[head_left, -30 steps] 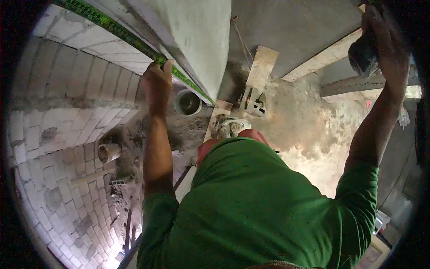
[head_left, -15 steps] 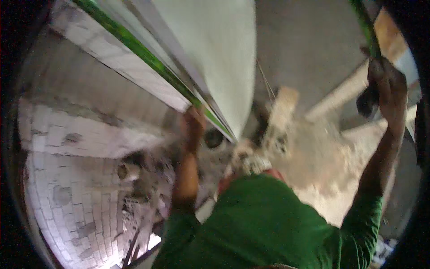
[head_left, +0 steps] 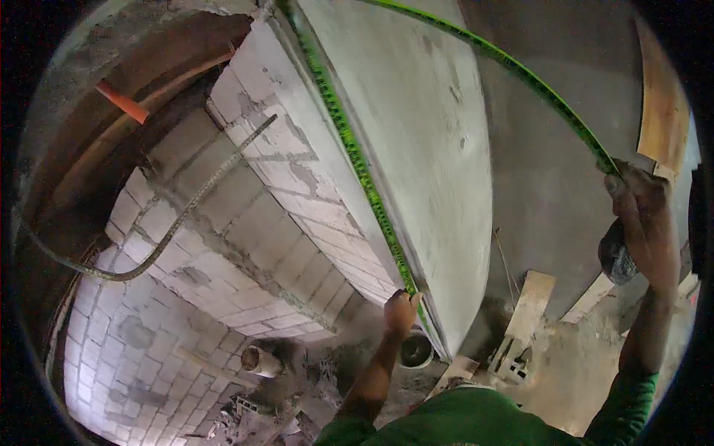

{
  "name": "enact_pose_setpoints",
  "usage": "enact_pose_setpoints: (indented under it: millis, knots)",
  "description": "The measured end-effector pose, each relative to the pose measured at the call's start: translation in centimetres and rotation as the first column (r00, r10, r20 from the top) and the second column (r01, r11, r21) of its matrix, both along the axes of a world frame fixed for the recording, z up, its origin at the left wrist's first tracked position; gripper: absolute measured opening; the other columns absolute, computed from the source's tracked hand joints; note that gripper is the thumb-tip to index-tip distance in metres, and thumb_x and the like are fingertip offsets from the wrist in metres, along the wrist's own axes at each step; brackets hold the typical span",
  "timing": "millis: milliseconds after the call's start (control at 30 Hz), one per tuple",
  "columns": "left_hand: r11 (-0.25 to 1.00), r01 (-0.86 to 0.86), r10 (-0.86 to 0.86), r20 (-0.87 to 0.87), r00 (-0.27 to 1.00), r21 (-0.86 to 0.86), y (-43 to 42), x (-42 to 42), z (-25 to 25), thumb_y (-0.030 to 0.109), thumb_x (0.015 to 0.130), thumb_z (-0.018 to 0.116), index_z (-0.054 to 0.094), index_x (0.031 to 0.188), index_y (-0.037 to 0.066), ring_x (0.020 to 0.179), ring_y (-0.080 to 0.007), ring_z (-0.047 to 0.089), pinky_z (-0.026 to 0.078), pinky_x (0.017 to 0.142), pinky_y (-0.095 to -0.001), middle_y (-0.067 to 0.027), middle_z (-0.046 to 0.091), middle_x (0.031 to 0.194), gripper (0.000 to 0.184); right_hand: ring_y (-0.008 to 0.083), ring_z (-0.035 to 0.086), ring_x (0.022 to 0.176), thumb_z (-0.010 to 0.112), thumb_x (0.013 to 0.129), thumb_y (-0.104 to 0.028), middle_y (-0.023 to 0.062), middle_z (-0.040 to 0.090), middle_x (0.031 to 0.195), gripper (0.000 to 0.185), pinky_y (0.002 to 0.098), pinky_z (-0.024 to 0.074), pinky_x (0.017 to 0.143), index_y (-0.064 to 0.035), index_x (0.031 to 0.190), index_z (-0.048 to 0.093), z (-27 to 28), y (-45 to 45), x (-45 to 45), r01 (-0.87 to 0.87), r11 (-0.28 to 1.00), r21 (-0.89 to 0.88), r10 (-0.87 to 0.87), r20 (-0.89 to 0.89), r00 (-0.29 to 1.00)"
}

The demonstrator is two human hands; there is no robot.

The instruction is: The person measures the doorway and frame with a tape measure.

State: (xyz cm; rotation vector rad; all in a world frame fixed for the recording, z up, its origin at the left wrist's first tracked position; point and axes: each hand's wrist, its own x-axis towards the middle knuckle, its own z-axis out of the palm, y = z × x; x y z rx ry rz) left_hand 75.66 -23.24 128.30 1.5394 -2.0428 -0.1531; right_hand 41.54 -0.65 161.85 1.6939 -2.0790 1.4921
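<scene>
A green measuring tape (head_left: pixel 362 165) runs down the edge of a smooth grey plastered wall (head_left: pixel 416 141). Low on that edge, my left hand (head_left: pixel 401 312) pinches the tape against the wall. Its other stretch arcs over the wall from the top to my right hand (head_left: pixel 645 215), raised at the right with the tape's end between thumb and fingers. A dark rounded object (head_left: pixel 616 253) hangs at the palm of my right hand; what it is cannot be made out.
A block wall (head_left: pixel 282 223) stands at the left, with a bent rod (head_left: pixel 201 195) and an orange pipe (head_left: pixel 123 102) above. On the floor lie a bucket (head_left: pixel 416 349), a cylindrical container (head_left: pixel 262 361) and a board (head_left: pixel 531 305). Another board (head_left: pixel 662 104) is at the upper right.
The view has tilted up, showing the wall's top, the rod and the orange pipe. The tape's arc to my right hand now shows. Both hands appear lower in view and still hold the tape.
</scene>
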Motion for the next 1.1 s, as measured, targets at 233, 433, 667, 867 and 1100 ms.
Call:
enact_pose_setpoints:
  millis: [233, 433, 667, 867, 1100]
  knots:
    - [0.999, 0.012, -0.017, 0.111, 0.994, 0.048, -0.9, 0.1, -0.7, 0.047, 0.088, 0.067, 0.068, 0.076, 0.0, 0.072, -0.0414, 0.066, 0.053, 0.067, -0.0482, -0.0227, 0.067, 0.078, 0.049, 0.0228, 0.055, 0.077, 0.06, 0.1, -0.021, 0.0143, 0.061, 0.092, 0.026, 0.034, 0.0469, 0.074, -0.002, 0.116, 0.067, 2.7, -0.2, 0.5, 0.133, 0.968, -0.212, -0.204, -0.365, 0.908]
    - [0.998, 0.024, -0.032, 0.159, 0.987, 0.055, -1.0, 0.3, -0.5, 0.05, 0.088, 0.066, 0.068, 0.076, 0.0, 0.075, -0.0412, 0.067, 0.053, 0.069, -0.0491, -0.0233, 0.068, 0.079, 0.051, 0.0234, 0.056, 0.077, 0.06, 0.099, -0.02, 0.0146, 0.061, 0.092, 0.026, 0.0344, 0.047, 0.074, -0.002, 0.116, 0.067, 5.2, -1.0, 1.5, 0.155, 0.961, -0.229, -0.249, -0.474, 0.844]
    - [0.989, 0.015, -0.046, 0.212, 0.976, 0.149, -1.5, -0.2, 1.1, 0.055, 0.087, 0.064, 0.072, 0.08, 0.001, 0.078, -0.0411, 0.069, 0.054, 0.072, -0.0492, -0.0231, 0.07, 0.081, 0.056, 0.0241, 0.056, 0.077, 0.06, 0.098, -0.019, 0.015, 0.061, 0.091, 0.025, 0.0348, 0.0472, 0.073, -0.0019, 0.115, 0.067, 7.3, -1.4, 1.2, 0.157, 0.956, -0.246, -0.266, -0.513, 0.816]
    - [0.973, 0.0, -0.077, 0.327, 0.942, 0.229, -1.8, -0.4, 2.2, 0.061, 0.083, 0.065, 0.073, 0.081, 0.0, 0.081, -0.0398, 0.07, 0.054, 0.074, -0.0482, -0.022, 0.071, 0.083, 0.061, 0.0247, 0.057, 0.078, 0.06, 0.098, -0.018, 0.0154, 0.061, 0.091, 0.024, 0.0351, 0.0473, 0.073, -0.0018, 0.114, 0.067, 7.6, -0.5, 1.6, 0.152, 0.957, -0.248, -0.267, -0.541, 0.797]
    - [0.89, 0.227, -0.362, 0.309, 0.88, 0.396, -0.5, 2.6, 10.3, 0.051, 0.087, 0.064, 0.073, 0.086, 0.002, 0.078, -0.0361, 0.068, 0.051, 0.076, -0.0448, -0.019, 0.069, 0.08, 0.05, 0.0254, 0.057, 0.078, 0.06, 0.097, -0.017, 0.0158, 0.061, 0.09, 0.023, 0.0355, 0.0475, 0.073, -0.0017, 0.113, 0.067, 9.3, -0.1, 2.4, 0.137, 0.95, -0.281, -0.28, -0.569, 0.773]
